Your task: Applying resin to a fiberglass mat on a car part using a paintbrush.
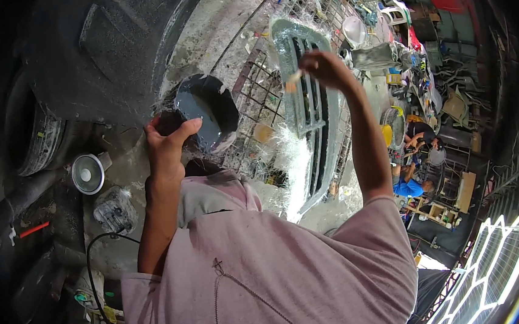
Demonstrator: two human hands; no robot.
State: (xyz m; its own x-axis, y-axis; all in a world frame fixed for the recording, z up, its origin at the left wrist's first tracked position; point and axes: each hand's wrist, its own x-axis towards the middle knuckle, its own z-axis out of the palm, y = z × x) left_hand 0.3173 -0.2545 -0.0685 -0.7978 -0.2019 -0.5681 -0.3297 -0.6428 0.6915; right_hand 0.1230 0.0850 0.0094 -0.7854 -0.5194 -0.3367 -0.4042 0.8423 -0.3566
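My left hand grips a dark, ragged-rimmed container by its near edge, thumb over the rim. Some greyish liquid lies inside it. In my raised right hand is a small paintbrush, its handle mostly hidden by the fingers. The brush is over the far part of a long grey-green grille panel with dark slots and a glossy surface; whether its bristles touch the panel I cannot tell. Loose white fibres stick out along the panel's near left edge.
Under the panel lies a rusty wire mesh. A large black moulded part fills the upper left, above a tyre. A round metal-rimmed object sits to my left. Two people and a person in blue are off to the right.
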